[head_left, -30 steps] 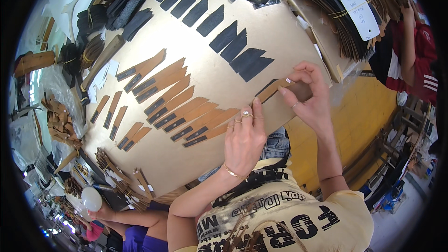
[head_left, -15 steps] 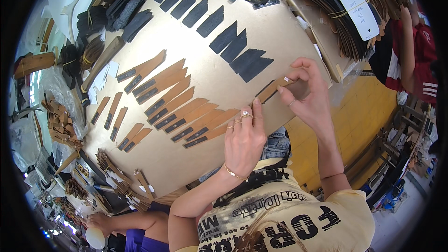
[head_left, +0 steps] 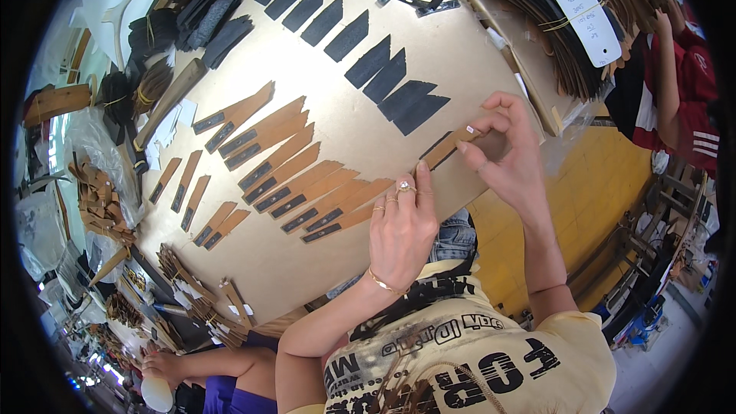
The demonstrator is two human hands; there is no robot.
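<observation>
A brown leather strip (head_left: 442, 153) lies along the near right edge of the board, a dark strip showing along its far side. My right hand (head_left: 515, 157) pinches its far end between thumb and fingers, beside a small white tag (head_left: 470, 130). At the other end, my left hand (head_left: 404, 218) rests with its fingers stretched out, a fingertip touching the strip. Left of that hand, brown leather pieces with black ends (head_left: 295, 192) lie in a slanting row. Beyond the hands is a row of black pointed leather pieces (head_left: 345, 37).
A tan board (head_left: 322, 100) carries the pieces. Bundled leather strips with a white tag (head_left: 589, 21) stand far right. A wooden-handled hammer (head_left: 170, 101) and black bundles lie left. Nearby people's arms show at lower left (head_left: 222, 366) and far right (head_left: 668, 84).
My hands and the leather strip stay almost in place. The other person's hand at lower left and the person at far right have shifted slightly.
</observation>
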